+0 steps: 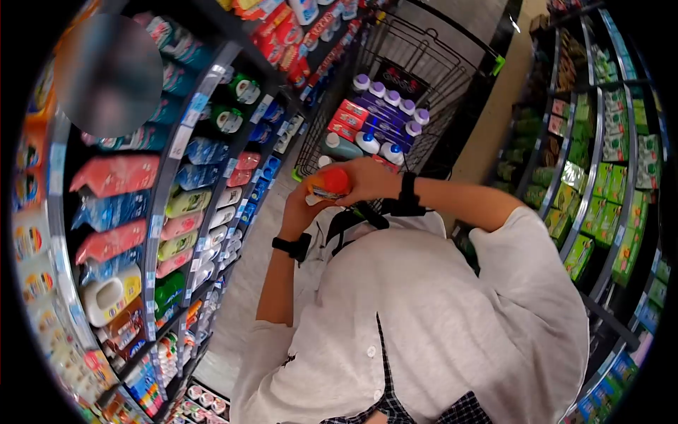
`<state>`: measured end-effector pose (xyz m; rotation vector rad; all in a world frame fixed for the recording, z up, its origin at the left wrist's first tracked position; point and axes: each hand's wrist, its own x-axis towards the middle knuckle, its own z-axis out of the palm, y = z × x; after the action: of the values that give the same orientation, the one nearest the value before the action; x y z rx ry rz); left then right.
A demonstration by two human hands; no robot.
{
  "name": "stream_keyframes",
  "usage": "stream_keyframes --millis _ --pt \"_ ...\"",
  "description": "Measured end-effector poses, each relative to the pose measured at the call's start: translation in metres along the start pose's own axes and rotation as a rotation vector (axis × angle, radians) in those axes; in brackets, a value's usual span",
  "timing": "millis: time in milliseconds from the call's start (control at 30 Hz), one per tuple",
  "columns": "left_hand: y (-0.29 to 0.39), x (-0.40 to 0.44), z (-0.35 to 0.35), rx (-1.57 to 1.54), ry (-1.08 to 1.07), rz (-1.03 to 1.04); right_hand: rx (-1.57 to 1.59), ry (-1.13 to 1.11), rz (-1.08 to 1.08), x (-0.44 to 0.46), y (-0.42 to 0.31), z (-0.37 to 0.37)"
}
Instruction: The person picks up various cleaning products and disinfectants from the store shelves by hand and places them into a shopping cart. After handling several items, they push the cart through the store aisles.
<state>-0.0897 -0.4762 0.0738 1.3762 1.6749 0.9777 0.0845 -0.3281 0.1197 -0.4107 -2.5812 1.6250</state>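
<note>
Both the left grip (299,206) and right grip (369,181) clamp a red-topped container (332,183) between them.

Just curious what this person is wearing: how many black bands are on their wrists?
2: one band at the wrist of the left hand, a second band at that of the right hand.

Shopping cart (443,42) is standing between two shelving runs, one (185,134) to its left, another (592,184) to its right. Bottles (369,142) and boxes (347,119) are resting inside the cart.
</note>
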Motion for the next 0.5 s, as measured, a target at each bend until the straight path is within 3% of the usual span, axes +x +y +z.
stream_keyframes --millis 67,200,267,400,500 --pt "-0.024 0.005 0.027 -0.015 -0.026 -0.049 0.088 0.191 0.098 -0.014 0.031 0.023" --pt "-0.082 0.005 0.071 0.119 -0.19 -0.344 -0.012 0.26 0.351 -0.035 0.09 0.068" --pt "-0.096 0.013 0.09 -0.63 -0.333 -1.06 -0.003 0.318 0.374 -0.047 0.118 0.088" --pt "-0.107 0.015 0.124 -1.014 -0.275 -1.242 -0.076 0.304 0.442 -0.066 0.156 0.12" --pt "-0.109 0.022 0.148 -0.963 -0.31 -1.214 -0.019 0.319 0.461 -0.072 0.179 0.144"
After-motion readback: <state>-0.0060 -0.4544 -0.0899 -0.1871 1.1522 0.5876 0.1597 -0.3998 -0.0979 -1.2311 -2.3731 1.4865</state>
